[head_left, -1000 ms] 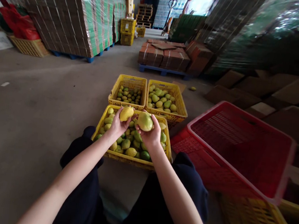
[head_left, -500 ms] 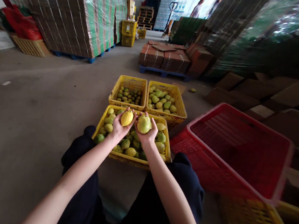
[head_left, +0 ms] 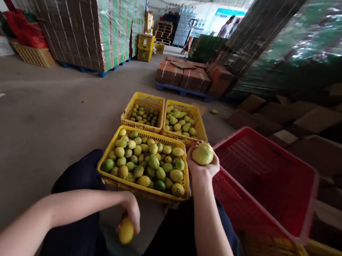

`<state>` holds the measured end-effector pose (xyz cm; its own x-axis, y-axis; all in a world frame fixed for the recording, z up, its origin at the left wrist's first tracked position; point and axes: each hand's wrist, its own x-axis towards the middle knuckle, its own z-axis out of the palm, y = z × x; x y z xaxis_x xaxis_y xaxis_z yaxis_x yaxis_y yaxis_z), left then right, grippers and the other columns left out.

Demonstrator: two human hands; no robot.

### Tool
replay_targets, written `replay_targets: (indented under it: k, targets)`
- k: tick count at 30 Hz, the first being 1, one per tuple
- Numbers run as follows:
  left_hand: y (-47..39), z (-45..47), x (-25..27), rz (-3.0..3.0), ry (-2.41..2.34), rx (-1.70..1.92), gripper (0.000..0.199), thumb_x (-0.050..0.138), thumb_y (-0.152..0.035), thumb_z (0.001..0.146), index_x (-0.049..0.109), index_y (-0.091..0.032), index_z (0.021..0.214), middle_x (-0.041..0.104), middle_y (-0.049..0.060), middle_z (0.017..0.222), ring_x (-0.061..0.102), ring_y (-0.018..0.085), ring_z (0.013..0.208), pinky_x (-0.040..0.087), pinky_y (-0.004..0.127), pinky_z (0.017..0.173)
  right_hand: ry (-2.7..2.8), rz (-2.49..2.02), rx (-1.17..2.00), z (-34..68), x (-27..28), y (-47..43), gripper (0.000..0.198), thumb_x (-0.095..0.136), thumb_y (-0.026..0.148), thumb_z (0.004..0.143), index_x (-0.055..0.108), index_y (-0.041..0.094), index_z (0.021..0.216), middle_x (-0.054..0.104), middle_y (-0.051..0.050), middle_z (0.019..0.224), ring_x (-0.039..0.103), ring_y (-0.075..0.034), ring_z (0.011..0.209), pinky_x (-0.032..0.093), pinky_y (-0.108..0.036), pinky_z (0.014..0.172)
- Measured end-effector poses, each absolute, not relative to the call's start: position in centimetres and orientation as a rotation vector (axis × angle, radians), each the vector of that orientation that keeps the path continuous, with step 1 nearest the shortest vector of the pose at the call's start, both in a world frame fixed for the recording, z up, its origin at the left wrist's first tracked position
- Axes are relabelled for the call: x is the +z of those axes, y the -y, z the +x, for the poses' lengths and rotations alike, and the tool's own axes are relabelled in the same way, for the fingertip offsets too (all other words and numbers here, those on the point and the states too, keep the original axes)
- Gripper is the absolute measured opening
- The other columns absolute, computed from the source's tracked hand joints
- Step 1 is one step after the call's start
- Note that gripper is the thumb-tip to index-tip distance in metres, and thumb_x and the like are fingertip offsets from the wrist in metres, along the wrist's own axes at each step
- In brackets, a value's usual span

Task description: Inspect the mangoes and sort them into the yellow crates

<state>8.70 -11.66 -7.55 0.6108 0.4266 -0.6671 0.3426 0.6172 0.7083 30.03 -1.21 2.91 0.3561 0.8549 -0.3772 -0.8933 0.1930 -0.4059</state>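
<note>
My left hand [head_left: 131, 211] hangs low between my knees, its fingers wrapped round a yellow lemon [head_left: 126, 231]. Out to the right, my right hand [head_left: 202, 170] is palm up, cupping a larger pale green lemon [head_left: 203, 153] with a rounder shape. That hand is just beyond the right rim of the near yellow crate [head_left: 142, 190], beside the red crate. Yellow and green lemons [head_left: 153, 162] fill the near crate in a loose layer.
Behind stand two yellow crates, the left one [head_left: 141, 126] with small fruit and the right one [head_left: 184, 138] with larger fruit. A large red crate [head_left: 260, 198] sits at my right on a yellow crate [head_left: 279, 255]. Flattened cardboard [head_left: 316, 121], wrapped pallet stacks [head_left: 78, 26] and a distant person [head_left: 226, 28] are farther off.
My hands have parted from side by side above the near crate. The left brought the yellow lemon down toward me, turning over; the right carried the pale green lemon rightward.
</note>
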Motion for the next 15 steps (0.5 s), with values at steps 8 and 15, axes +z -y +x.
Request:
replay_targets:
  k: [8,15]
  targets:
    - [-1.2,1.1,1.8,0.626,-1.058,0.879,0.039,0.047,-0.047,0.097,0.067,-0.018,0.114,0.073,0.015,0.102,0.075,0.026,0.081,0.059,0.042,0.083,-0.228,-0.725,1.301,29.6,3.0,2.8,0.021,0.046,0.031,0.083,0.064,0.023,0.089,0.073,-0.002,0.077,0.071,-0.016,0.071,0.061,-0.026,0.057]
    - [0.9,-0.5,1.1,1.049,-1.193,0.513,0.031,0.060,-0.045,0.088,0.075,-0.019,0.094,0.076,0.012,0.105,0.074,0.022,0.081,0.054,0.035,0.084,-0.152,-0.860,1.409,28.5,2.0,4.3,0.018,0.051,0.028,0.082,0.065,0.023,0.093,0.073,-0.002,0.072,0.070,-0.018,0.068,0.059,-0.028,0.055]
